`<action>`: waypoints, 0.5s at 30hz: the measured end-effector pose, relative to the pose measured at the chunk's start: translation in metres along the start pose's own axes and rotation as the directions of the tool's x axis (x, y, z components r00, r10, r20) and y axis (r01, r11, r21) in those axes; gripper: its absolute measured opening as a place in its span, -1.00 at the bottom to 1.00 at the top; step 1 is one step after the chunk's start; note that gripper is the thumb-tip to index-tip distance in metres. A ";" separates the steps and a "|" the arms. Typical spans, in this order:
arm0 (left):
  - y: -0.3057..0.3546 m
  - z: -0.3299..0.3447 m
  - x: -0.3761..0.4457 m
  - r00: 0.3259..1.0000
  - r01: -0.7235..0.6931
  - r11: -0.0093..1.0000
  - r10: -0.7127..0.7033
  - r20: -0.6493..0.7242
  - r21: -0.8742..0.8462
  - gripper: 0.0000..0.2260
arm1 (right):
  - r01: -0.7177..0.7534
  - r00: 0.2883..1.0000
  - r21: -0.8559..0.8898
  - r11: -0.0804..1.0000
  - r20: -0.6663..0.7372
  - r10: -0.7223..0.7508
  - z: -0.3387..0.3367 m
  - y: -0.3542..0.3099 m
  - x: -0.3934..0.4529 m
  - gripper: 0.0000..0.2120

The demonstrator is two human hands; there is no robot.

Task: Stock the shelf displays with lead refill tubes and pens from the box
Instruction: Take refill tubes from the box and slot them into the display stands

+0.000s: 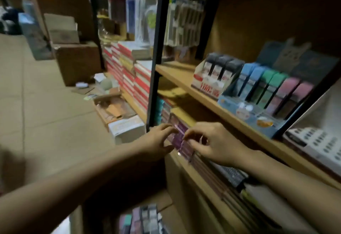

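Placing step, mid-shelf. Both hands at the front edge of the middle shelf [186, 161], on a purple clear-cased pack [177, 137], likely lead refill tubes; blur hides detail. Left hand [158, 141] fingers curled around its left end, thumb below. Right hand [212, 143] fingers pinch its right side. The pack sits atop a row of similar packs [206, 167]. Next, probably: seat it flush in the row, let go, fetch more stock; the box isn't clearly identifiable.
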State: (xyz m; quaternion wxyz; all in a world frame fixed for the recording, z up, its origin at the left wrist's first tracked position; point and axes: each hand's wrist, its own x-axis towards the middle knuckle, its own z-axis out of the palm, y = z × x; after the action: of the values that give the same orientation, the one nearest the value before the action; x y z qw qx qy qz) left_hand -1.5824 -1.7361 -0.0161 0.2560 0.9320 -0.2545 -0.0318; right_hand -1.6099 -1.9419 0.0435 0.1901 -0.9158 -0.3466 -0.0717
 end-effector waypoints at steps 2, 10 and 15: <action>-0.019 0.015 -0.036 0.984 0.136 0.991 -0.133 0.116 -0.018 -0.56 | 0.007 0.929 -0.049 0.999 0.371 0.011 0.045 -0.003 -0.017 -0.79; -0.073 0.085 -0.157 0.778 0.553 0.832 -0.498 0.383 -0.042 -0.51 | 0.306 0.528 -0.022 0.952 0.836 -0.151 0.219 -0.018 -0.070 -0.45; -0.068 0.145 -0.149 0.647 0.731 0.557 -0.750 0.139 -0.395 -0.55 | 0.547 0.403 0.055 0.835 0.858 -0.320 0.291 -0.032 -0.087 -0.48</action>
State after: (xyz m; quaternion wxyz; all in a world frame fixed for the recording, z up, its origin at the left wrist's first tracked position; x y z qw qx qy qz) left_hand -1.7079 -1.6796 -0.1864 0.4170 0.8749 0.1794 -0.1685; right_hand -1.6968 -1.8569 -0.2370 -0.1359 -0.7254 -0.6096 0.2892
